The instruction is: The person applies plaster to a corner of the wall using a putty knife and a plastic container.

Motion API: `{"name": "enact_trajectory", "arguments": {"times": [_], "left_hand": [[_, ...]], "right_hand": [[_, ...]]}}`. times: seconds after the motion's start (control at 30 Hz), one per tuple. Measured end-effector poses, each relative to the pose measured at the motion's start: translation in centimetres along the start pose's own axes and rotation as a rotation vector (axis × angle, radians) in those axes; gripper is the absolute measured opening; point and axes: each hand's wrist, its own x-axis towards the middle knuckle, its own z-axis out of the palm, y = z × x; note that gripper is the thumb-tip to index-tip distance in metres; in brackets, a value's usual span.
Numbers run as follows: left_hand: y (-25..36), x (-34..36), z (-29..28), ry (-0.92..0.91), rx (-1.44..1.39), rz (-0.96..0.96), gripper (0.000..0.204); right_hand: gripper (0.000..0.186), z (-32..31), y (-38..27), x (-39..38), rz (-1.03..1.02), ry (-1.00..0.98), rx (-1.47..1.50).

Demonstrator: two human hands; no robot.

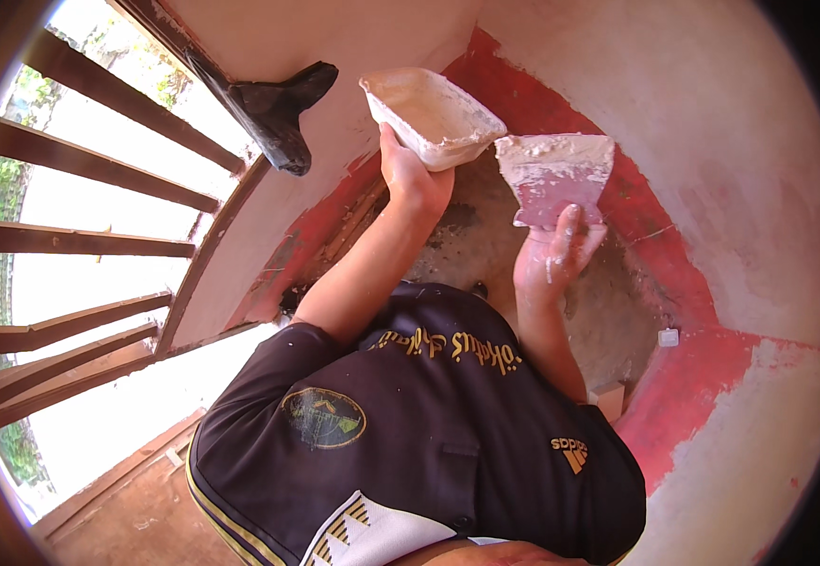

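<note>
My left hand (414,175) is closed on a white plastic tub (471,149), holding it up from beneath and tilted. Pale filler paste coats the inside and rim of the tub. To its right, my right hand (559,250) grips a wide pinkish putty knife (553,193) by its lower end, with the broad edge upward. Thick whitish paste covers the upper part of the blade. The blade's left corner appears close to or against the tub's right rim; I cannot tell whether they touch. White smears mark my right fingers.
A barred window (99,170) with brown slats is on the left, and a black plastic bag (278,108) hangs beside it. Pale walls (712,123) with a red lower band (651,203) surround me. A small white square object (669,337) lies near the right wall's base.
</note>
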Motion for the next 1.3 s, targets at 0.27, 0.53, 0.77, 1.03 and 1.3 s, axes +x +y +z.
{"name": "enact_trajectory", "arguments": {"times": [0.27,0.53,0.77,1.03,1.3], "left_hand": [[2.7,-2.6,0.6,-0.147,-0.046,-0.253,0.047],[2.3,-5.9,2.3,-0.131,-0.033,-0.421,0.050],[1.5,-6.4,3.7,-0.308,-0.187,-0.513,0.051],[1.5,-6.8,5.5,-0.447,-0.337,-0.628,0.052],[1.4,-6.8,6.3,-0.444,-0.294,-0.684,0.054]], "right_hand": [[0.026,-0.2,-4.0,4.1,-0.252,-0.079,-0.155],[0.029,-0.5,-7.5,4.0,-0.157,-0.215,-0.104],[0.029,-1.5,-10.5,4.2,-0.005,-0.247,-0.186],[0.030,-0.2,-13.5,5.8,-0.592,-0.903,-0.613],[0.028,0.6,-14.0,7.1,-0.705,-0.962,-0.707]]}}
